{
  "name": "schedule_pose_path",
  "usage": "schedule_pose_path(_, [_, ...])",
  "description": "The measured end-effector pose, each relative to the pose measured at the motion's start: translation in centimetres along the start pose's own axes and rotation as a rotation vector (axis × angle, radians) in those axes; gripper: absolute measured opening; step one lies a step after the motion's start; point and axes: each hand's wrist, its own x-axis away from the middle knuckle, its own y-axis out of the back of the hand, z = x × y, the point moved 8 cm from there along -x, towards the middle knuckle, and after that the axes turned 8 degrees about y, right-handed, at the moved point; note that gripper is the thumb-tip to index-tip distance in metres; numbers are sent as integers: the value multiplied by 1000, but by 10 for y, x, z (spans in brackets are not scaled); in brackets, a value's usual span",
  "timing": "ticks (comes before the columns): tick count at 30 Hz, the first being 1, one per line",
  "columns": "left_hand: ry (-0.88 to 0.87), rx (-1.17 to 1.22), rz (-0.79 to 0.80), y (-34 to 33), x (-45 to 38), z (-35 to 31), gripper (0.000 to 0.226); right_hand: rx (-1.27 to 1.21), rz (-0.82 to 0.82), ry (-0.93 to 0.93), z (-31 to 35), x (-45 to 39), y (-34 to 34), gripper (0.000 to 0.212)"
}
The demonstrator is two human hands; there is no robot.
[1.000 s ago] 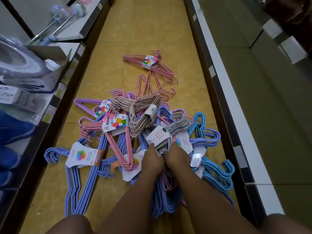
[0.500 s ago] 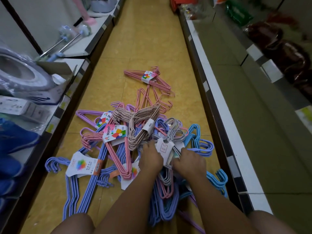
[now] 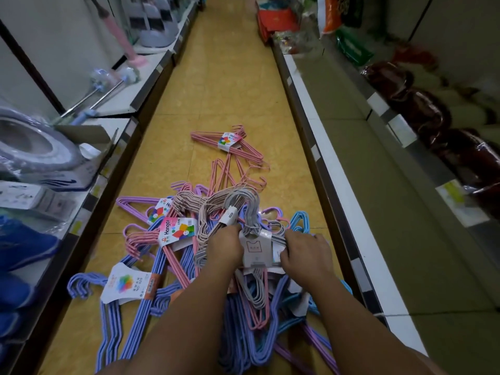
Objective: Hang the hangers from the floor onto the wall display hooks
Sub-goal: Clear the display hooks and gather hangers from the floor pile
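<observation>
A heap of bundled wire hangers in blue, pink, purple and beige lies on the yellow floor of a shop aisle. My left hand and my right hand both grip a bundle of grey hangers with a white paper label, one hand on each side, lifted slightly above the heap with its hooks pointing away from me. A separate pink bundle lies farther up the aisle. No wall display hooks are in view.
Low shelves line both sides of the aisle. The left shelf holds boxed goods, a toilet seat and mop handles. The right shelf has dark red packages above it. Open yellow floor stretches ahead.
My hands have moved apart and raised the grey bundle out of the heap. The view has tilted up, showing more of the aisle ahead.
</observation>
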Motion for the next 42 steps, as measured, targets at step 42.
schedule_pose_path(42, [127,-81,-212,539,255,-17,23,-394,57,121,246,-51,561,40])
